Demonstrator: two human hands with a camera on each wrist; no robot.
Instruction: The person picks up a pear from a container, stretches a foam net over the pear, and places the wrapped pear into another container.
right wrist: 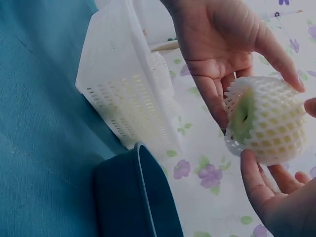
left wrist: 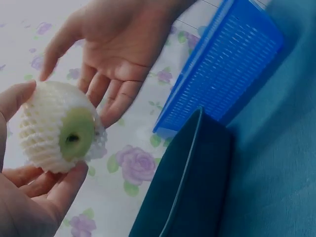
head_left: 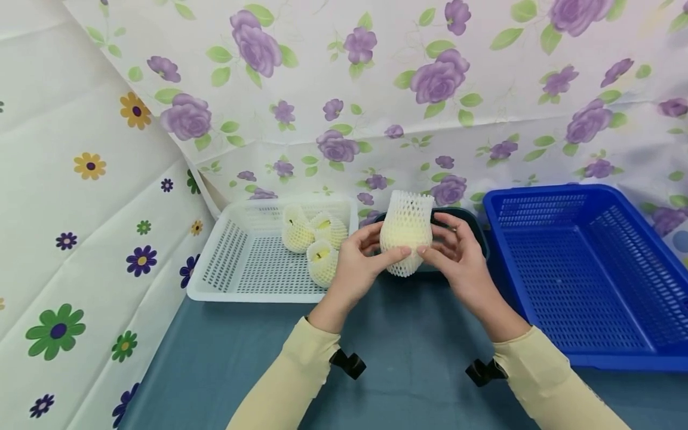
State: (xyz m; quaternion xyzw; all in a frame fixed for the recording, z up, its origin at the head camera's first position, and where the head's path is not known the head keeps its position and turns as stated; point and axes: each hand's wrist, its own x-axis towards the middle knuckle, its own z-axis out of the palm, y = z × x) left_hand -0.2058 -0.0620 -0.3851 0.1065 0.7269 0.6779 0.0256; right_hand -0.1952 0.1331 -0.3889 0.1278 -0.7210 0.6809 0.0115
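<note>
Between both hands is a round yellow-green fruit (head_left: 407,236), like an apple or pear, in a white foam net sleeve. The net stands up loose above it in the head view. My left hand (head_left: 356,258) holds one side, thumb on the near face and fingers curving behind. On the other side my right hand (head_left: 461,255) grips the net the same way. A bare green end with a dark hollow shows at the net's opening on the fruit (left wrist: 78,134) in the left wrist view. Beneath the hands stands a dark teal bin (head_left: 475,224), partly hidden by them.
To the left, a white perforated basket (head_left: 236,295) contains several netted fruits (head_left: 322,263), their stems visible. A large blue basket (head_left: 583,272) stands at the right. Flowered sheets (head_left: 333,107) hang behind, and a teal cloth (head_left: 398,358) covers the table.
</note>
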